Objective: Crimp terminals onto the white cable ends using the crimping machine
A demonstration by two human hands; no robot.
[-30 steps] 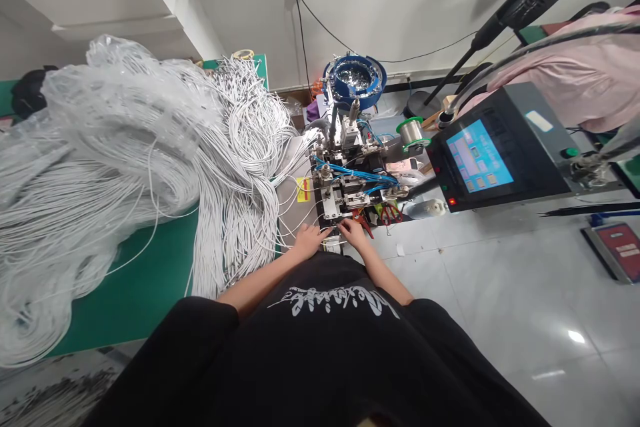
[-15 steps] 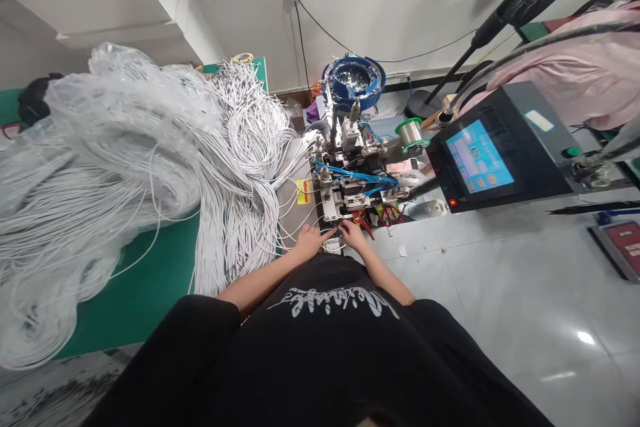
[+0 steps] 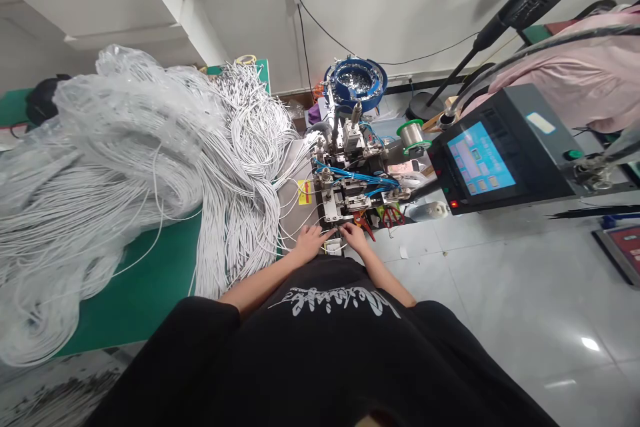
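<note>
My 2 hands work at the near end of the machine (image 3: 350, 190), fingertips almost meeting. My left hand (image 3: 307, 242) lies palm down with its index finger stretched to the right; my right hand (image 3: 355, 237) comes in from the right with its fingers bent inward. Neither is spread wide, but the tips are too small to read: I cannot tell whether I have a cable end pinched or am only touching the metal there.

The white cables (image 3: 245, 167) are in a big heap to my left, on the green table (image 3: 140, 290), the leftmost part under clear plastic wrap (image 3: 125, 90). Several loose strands run right across the grey plate (image 3: 295, 200) to the machine, past its yellow label (image 3: 305, 193).

As for progress, I'd judge that I'm partway through 1 small step at the machine, with nothing to show it complete. Plenty of cables lie in the heap, but I can't tell finished from unfinished. Supplies look ample: the blue bowl (image 3: 376, 97) at the far side holds many shiny bits, and wire remains on the spool (image 3: 413, 133). To the right, the screen (image 3: 481, 158) is lit.
</note>
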